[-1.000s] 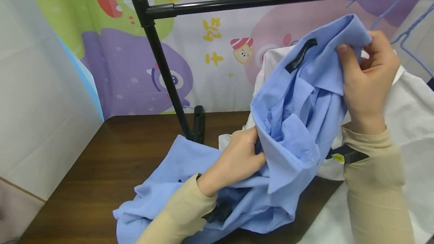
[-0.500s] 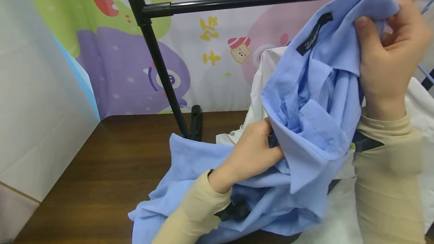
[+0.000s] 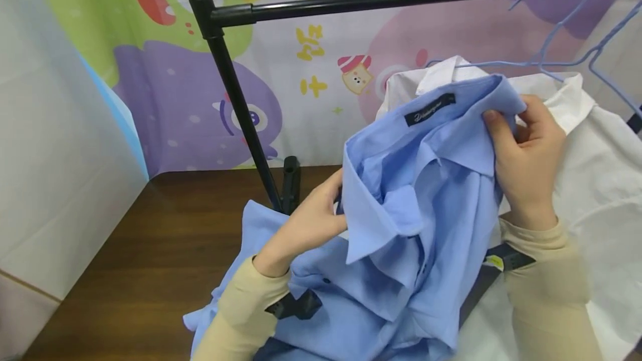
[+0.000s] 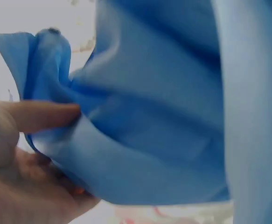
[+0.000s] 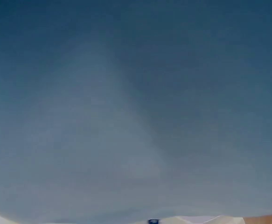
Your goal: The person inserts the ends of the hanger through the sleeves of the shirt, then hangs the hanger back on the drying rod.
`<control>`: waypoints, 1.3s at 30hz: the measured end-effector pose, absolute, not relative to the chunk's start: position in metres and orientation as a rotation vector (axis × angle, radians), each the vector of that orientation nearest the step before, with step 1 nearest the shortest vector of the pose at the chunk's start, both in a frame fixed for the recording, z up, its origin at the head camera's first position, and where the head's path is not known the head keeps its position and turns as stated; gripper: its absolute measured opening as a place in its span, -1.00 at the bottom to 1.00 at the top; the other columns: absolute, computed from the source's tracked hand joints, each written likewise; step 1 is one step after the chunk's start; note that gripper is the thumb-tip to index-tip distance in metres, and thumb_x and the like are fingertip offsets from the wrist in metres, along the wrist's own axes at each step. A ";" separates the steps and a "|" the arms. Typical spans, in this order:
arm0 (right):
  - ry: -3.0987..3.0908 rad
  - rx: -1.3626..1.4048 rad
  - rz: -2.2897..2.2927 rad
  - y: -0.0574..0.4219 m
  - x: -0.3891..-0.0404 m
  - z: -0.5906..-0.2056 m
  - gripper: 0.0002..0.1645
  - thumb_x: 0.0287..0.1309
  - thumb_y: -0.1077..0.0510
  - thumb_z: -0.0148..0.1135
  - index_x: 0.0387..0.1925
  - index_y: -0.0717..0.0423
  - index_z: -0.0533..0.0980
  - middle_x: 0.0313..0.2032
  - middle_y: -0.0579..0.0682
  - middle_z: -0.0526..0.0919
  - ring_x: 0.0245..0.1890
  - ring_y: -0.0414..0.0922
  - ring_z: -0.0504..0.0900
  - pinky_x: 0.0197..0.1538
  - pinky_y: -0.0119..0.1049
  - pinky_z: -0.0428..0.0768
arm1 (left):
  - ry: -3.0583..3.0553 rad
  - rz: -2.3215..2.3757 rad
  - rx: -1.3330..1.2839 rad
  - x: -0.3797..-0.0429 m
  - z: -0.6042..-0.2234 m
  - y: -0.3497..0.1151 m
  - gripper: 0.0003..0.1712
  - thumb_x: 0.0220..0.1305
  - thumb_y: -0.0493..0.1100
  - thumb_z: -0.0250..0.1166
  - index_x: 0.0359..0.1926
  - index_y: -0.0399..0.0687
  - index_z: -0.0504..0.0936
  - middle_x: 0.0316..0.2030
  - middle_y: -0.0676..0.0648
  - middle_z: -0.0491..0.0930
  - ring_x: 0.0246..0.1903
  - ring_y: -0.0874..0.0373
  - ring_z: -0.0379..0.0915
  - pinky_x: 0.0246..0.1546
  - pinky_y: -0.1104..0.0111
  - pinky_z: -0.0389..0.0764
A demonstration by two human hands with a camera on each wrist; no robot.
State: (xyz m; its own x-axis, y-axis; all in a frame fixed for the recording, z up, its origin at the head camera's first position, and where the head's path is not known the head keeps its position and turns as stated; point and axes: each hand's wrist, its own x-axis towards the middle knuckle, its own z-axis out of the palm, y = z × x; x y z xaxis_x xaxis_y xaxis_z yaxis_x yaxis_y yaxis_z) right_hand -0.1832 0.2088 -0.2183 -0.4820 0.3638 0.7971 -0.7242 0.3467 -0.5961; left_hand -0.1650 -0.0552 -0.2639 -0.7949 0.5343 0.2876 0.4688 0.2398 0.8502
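A light blue collared shirt (image 3: 446, 205) hangs between both hands, its collar spread and a black label (image 3: 429, 110) showing inside the neck. My right hand (image 3: 531, 157) pinches the right end of the collar, thumb in front. At the left side of the collar, my left hand (image 3: 306, 224) grips the cloth, its fingertips hidden behind it. The left wrist view shows the thumb (image 4: 47, 114) pressed on the blue cloth (image 4: 140, 172) with fingers beneath. Blue fabric (image 5: 126, 116) fills nearly all of the right wrist view. The shirt's lower part falls in folds over the table.
A black rack rail (image 3: 391, 0) crosses behind the shirt, carried by a slanting black post (image 3: 241, 99). Blue hangers (image 3: 562, 24) hang from it at right, with a white shirt (image 3: 602, 183) below. Brown table (image 3: 140, 272) shows at left, patterned curtain (image 3: 321, 121) behind.
The blue shirt's collar rose rightward to the rail, then came down and left in front of the white shirt. Both hands moved with it, and the hangers show again.
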 end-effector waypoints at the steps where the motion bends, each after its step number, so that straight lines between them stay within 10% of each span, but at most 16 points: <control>1: -1.604 0.338 1.347 0.208 -0.182 -0.223 -0.79 -0.02 0.40 0.22 -0.36 0.07 0.60 -0.41 -0.12 0.59 -0.58 -0.37 0.51 -0.48 -0.61 0.45 | 2.396 1.628 1.009 -0.167 -0.265 -0.060 -0.37 0.10 -0.23 0.26 0.21 -0.03 0.25 0.11 -0.03 0.36 0.08 0.14 0.30 0.08 0.19 0.34; 12: -1.726 0.466 1.493 0.201 -0.172 -0.261 -0.73 -0.01 0.47 0.17 -0.29 0.13 0.60 -0.38 -0.19 0.64 -0.50 -0.38 0.56 -0.45 -0.62 0.45 | 2.282 1.695 1.098 -0.184 -0.278 -0.100 -0.31 0.08 -0.34 0.23 0.26 -0.09 0.24 0.15 -0.09 0.35 0.08 0.12 0.29 0.12 0.17 0.30; 23: -1.935 0.489 1.588 0.195 -0.173 -0.281 -0.64 0.04 0.50 0.11 -0.28 0.00 0.56 -0.38 -0.20 0.63 -0.50 -0.37 0.57 -0.47 -0.55 0.49 | 2.001 1.873 1.255 -0.208 -0.301 -0.134 -0.59 0.14 -0.43 0.10 0.06 -0.30 0.37 -0.23 -0.02 0.47 -0.25 0.14 0.40 -0.19 0.38 0.44; 29: -1.909 0.491 1.740 0.195 -0.176 -0.285 -0.60 0.08 0.47 0.08 -0.10 0.03 0.50 -0.36 -0.16 0.63 -0.50 -0.34 0.58 -0.43 -0.52 0.52 | 1.800 1.861 1.387 -0.215 -0.304 -0.141 -0.53 0.08 -0.40 -0.13 0.02 -0.04 0.43 -0.17 0.06 0.45 -0.21 0.17 0.35 -0.15 0.38 0.38; 39: -1.978 0.559 1.754 0.190 -0.178 -0.287 -0.54 0.12 0.43 0.07 0.08 0.11 0.41 -0.36 -0.10 0.62 -0.47 -0.28 0.58 -0.43 -0.48 0.52 | 1.982 1.794 1.318 -0.208 -0.299 -0.136 -0.71 0.07 -0.20 0.33 -0.24 -0.13 0.40 -0.46 0.03 0.40 -0.40 0.16 0.34 -0.43 0.35 0.40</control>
